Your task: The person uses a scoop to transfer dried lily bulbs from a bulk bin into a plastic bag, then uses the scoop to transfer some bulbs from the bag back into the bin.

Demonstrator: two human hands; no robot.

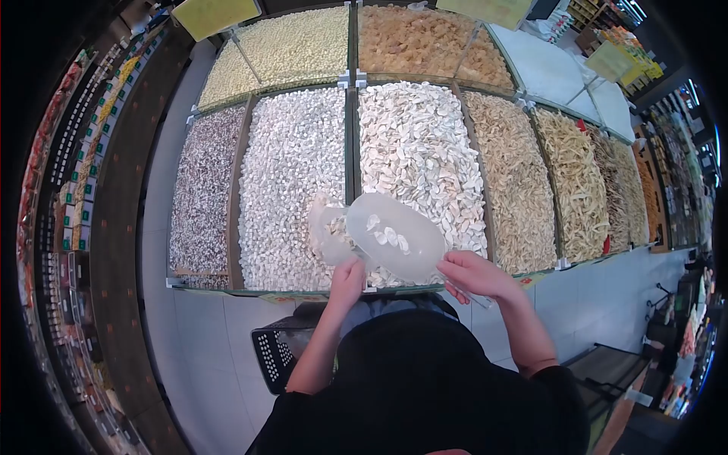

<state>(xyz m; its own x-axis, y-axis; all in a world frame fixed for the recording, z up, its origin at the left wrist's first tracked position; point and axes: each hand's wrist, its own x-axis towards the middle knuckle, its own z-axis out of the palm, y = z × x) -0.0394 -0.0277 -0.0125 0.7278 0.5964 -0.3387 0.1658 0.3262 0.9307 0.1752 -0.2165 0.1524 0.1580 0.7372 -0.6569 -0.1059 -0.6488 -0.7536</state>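
A translucent plastic scoop is tilted to the left, with several flat white slices in its bowl. My right hand is closed around its handle. To the left, my left hand grips a thin clear plastic bag, its fingers closed at the edge. Some pale pieces show inside the bag. The scoop's front edge overlaps the side of the bag in this view. Both are held over the near part of two bins, one of small white cube-like pieces and one of flat white slices.
Dark dividers separate the bins. Dried tan strips fill a bin on the right, and mixed dark and white grains one on the left. Cream beads and amber chunks lie behind. A black basket stands below the near edge.
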